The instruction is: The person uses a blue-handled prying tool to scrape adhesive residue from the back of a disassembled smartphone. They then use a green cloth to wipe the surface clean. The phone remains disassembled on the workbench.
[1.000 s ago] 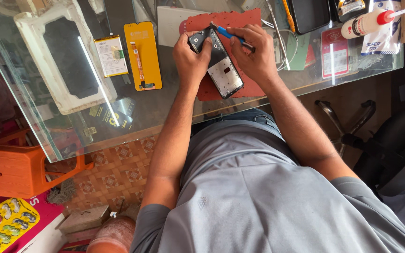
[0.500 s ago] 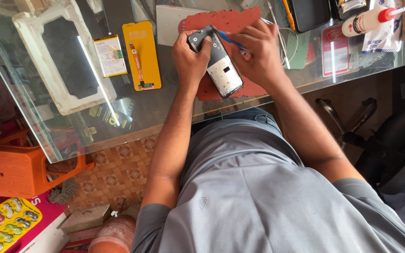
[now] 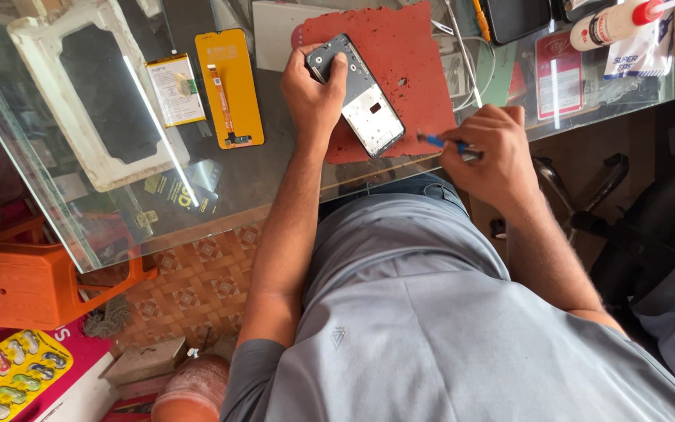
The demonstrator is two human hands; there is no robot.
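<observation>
On red mat [image 3: 400, 55]: phone frame [image 3: 357, 94], light, thin, prob. fragile.
L hand [image 3: 310, 98]: you clamp frame's top edges.
R hand [image 3: 490, 152]: fingers closed on blue tool [image 3: 441, 142].

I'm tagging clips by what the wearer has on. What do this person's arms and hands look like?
Both arms are bare from above the elbow down. The left hand and right hand wear no gloves, and no ring or watch shows. Short sleeves of a grey shirt cover the upper arms.
</observation>
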